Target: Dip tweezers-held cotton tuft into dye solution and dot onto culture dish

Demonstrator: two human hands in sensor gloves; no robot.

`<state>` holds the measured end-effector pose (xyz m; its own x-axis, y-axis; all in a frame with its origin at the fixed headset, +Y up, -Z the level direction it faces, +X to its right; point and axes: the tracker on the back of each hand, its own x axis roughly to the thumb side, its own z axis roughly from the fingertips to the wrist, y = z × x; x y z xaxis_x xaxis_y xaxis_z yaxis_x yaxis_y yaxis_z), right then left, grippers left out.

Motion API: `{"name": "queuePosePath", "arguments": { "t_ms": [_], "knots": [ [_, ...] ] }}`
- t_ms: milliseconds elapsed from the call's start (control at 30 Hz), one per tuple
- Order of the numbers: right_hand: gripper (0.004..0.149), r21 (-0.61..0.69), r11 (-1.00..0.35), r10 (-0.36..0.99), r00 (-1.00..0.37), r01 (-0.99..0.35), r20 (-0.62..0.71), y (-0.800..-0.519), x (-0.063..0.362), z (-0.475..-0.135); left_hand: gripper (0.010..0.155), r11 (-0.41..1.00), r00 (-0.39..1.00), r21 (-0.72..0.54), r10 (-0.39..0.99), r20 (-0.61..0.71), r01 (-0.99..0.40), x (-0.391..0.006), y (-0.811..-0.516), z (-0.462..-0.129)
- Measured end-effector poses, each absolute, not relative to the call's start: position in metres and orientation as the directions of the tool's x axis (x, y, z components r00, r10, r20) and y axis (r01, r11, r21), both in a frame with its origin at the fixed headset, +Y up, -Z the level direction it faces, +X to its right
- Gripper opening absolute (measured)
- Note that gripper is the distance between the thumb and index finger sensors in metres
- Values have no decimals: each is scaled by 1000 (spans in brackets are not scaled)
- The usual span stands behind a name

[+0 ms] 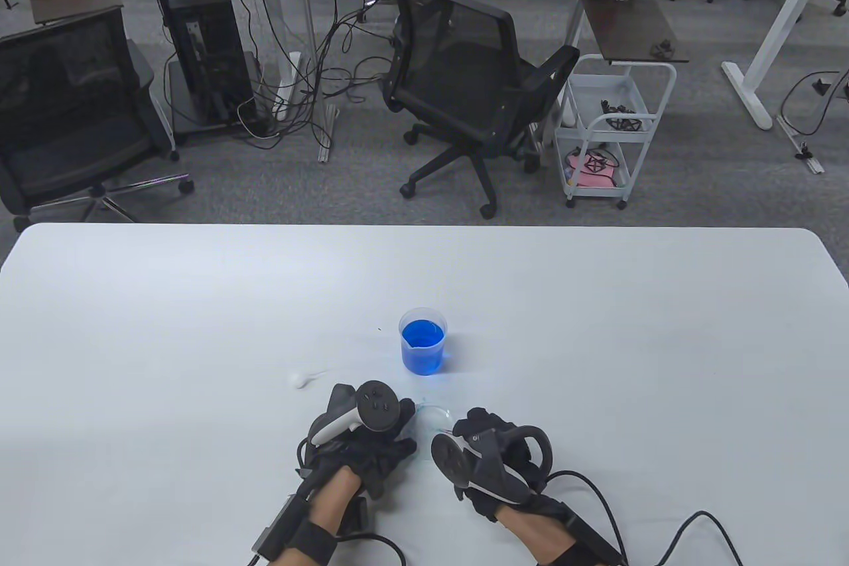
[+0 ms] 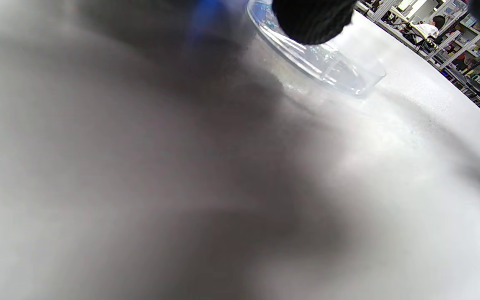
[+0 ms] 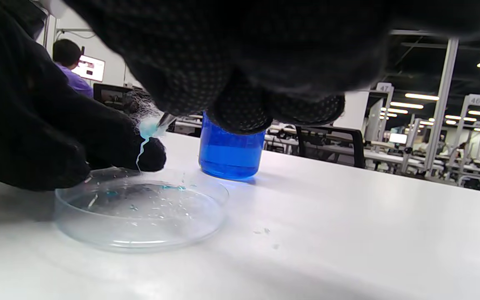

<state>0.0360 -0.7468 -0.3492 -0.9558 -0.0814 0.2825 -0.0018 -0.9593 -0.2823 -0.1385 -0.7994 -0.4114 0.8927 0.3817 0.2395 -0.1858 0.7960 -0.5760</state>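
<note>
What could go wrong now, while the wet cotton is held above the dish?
1. A stretched blue strand hangs from the cotton tuft; it may drip outside the culture dish onto the table.
2. The beaker of blue dye stands just behind the hands; a careless move could tip it.

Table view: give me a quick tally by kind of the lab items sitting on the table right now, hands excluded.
Beaker of blue dye: 1
Clear culture dish: 1
Loose white cotton tuft: 1
Dyed cotton tuft held over the dish: 1
Total: 4
</note>
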Motion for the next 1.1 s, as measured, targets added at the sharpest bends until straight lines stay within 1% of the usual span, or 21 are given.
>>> {"name": "queuePosePath", "arguments": {
  "t_ms": [167,233,467,633,733,1033,1100],
  "knots": [
    [40,-215,-974,-132,-946,69,296,-769,28,-359,70,795,893,-577,383,238,-187,-138,-800,-411],
    [40,-205,-975,-148,-944,88,296,-774,26,-361,70,796,893,-576,382,238,-186,-138,-800,-411],
    [40,-207,-976,-129,-950,70,286,-773,29,-364,70,796,893,-576,382,238,-187,-137,-800,-411],
    [40,-260,-965,-63,-963,-8,263,-755,36,-365,70,796,893,-576,382,238,-186,-137,-800,-411],
    [40,-273,-962,-43,-966,-29,255,-749,37,-367,70,796,893,-576,382,238,-186,-137,-800,-411],
    [40,-215,-974,-128,-954,70,270,-776,28,-374,70,795,893,-577,382,238,-186,-137,-800,-411],
    [40,-212,-974,-139,-952,81,274,-779,27,-374,70,795,893,-577,382,238,-186,-137,-800,-410]
  ]
}}
